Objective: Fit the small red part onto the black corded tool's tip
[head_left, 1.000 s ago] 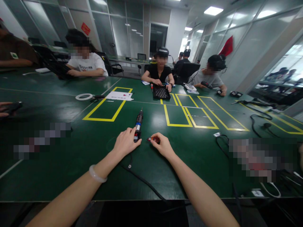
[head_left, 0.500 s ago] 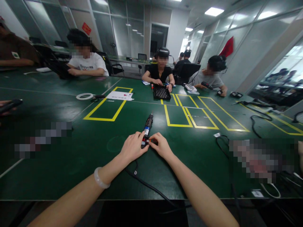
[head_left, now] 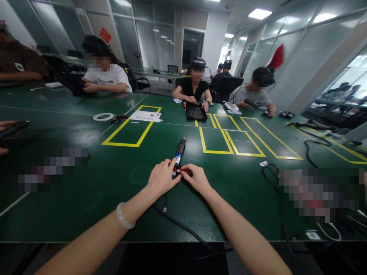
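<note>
In front of me on the green table [head_left: 160,225] lies a slim electric tool [head_left: 179,152] that looks like an electric screwdriver. It has a black nose with a thin tip pointing away and a silver-and-blue motor section. Small red and dark parts show at its near end. My left hand [head_left: 163,176] is closed around that near end from the left, its fingers over the body. From the right, my right hand [head_left: 197,178] pinches at a small red part [head_left: 177,170], mostly hidden by the fingertips. A black cable [head_left: 180,227] with a ring terminal [head_left: 164,209] runs from under my left hand.
Yellow tape rectangles [head_left: 137,144] mark the table. A paper sheet [head_left: 145,116] and a coiled white cable [head_left: 102,117] lie far left. Across sits a person with a black tray [head_left: 196,113]; other people work nearby. Black cables [head_left: 308,147] lie at right beside a blurred patch.
Both hands stay at the tool, with only slight finger movement. The orange piece seen at my right fingertips earlier is now hardly visible. The view has shifted very slightly.
</note>
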### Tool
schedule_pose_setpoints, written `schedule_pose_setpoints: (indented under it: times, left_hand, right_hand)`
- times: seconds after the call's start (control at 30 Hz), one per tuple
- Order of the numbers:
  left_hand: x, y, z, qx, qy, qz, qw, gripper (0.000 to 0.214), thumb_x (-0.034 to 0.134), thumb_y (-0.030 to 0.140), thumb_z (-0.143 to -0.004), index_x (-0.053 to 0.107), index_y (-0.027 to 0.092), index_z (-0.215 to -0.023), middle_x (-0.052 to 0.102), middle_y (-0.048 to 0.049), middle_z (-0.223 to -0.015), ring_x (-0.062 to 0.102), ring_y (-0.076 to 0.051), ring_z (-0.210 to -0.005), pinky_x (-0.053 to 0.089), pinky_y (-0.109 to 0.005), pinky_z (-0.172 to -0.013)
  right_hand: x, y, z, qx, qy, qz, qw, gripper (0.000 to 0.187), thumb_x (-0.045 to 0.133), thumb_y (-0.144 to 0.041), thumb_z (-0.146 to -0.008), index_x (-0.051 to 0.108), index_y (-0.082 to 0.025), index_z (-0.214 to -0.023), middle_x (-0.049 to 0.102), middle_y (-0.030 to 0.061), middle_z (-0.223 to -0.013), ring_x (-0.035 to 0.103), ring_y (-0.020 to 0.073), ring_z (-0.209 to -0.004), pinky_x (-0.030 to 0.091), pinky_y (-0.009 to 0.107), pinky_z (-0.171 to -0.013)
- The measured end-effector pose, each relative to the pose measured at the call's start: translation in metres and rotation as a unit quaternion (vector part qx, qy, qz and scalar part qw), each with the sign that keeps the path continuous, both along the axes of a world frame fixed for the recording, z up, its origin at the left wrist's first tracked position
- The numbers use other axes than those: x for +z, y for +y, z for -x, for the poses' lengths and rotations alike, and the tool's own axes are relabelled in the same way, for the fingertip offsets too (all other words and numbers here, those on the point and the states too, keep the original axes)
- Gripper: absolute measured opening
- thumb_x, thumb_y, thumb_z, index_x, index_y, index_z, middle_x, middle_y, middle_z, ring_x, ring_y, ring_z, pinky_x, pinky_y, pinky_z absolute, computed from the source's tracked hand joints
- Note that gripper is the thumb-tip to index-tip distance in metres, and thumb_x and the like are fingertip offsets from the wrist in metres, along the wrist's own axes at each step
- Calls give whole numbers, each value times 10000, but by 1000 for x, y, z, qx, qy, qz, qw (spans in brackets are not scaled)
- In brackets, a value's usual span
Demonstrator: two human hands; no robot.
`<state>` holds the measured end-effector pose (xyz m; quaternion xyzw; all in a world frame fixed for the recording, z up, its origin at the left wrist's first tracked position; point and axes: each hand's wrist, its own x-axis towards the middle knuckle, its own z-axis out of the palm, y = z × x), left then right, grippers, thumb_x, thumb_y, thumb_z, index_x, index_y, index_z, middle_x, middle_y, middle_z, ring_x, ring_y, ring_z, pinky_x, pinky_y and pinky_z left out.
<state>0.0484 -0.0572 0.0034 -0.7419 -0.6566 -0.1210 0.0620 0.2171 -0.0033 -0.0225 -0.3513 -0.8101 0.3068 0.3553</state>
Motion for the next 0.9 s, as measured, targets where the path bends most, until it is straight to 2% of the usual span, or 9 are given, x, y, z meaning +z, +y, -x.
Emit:
schedule_pose_setpoints:
  times: [0.2, 0.4, 0.53, 0.7, 0.9]
  left_hand:
    - [1, 5, 0, 28, 17, 12, 999, 639, 478, 505, -872, 399, 166, -1408, 555, -143, -1104, 545, -282, -994, 417, -364, -803]
    - [3, 6, 4, 37, 48, 20, 998, 641, 479, 488, -886, 382, 159, -1428, 548, -139, -1134, 531, -275, -999, 425, -353, -783]
    - [3, 10, 12, 45, 61, 21, 997, 629, 446, 512, -903, 384, 174, -1429, 547, -144, -1137, 524, -283, -1013, 423, -358, -792]
    - [4, 20, 41, 86, 65, 38, 993, 655, 376, 560, -908, 388, 159, -1426, 539, -168, -1163, 531, -307, -997, 432, -381, -779]
    - [4, 32, 99, 159, 49, 72, 983, 697, 314, 582, -901, 356, 138, -1437, 485, -214, -1256, 507, -366, -1078, 440, -442, -818]
  right_hand:
    - [2, -4, 0, 8, -9, 17, 1000, 121, 585, -200, -845, 648, -216, -947, 725, 22, -906, 678, 176, -798, 516, 305, -778]
    - [2, -4, 0, 34, 1, -2, 999, 159, 556, -215, -869, 635, -201, -1006, 704, 26, -938, 654, 161, -832, 497, 281, -778]
    - [1, -1, -4, 26, -10, -14, 1000, 134, 548, -204, -873, 649, -198, -962, 695, 24, -900, 633, 157, -822, 479, 273, -773]
    - [-1, 4, -9, 14, -12, -5, 1000, 137, 526, -201, -884, 658, -190, -920, 688, 26, -872, 624, 153, -795, 471, 260, -734]
    - [0, 6, -11, 17, -8, -4, 1000, 137, 527, -192, -879, 663, -182, -895, 678, 29, -856, 616, 151, -778, 465, 257, -714]
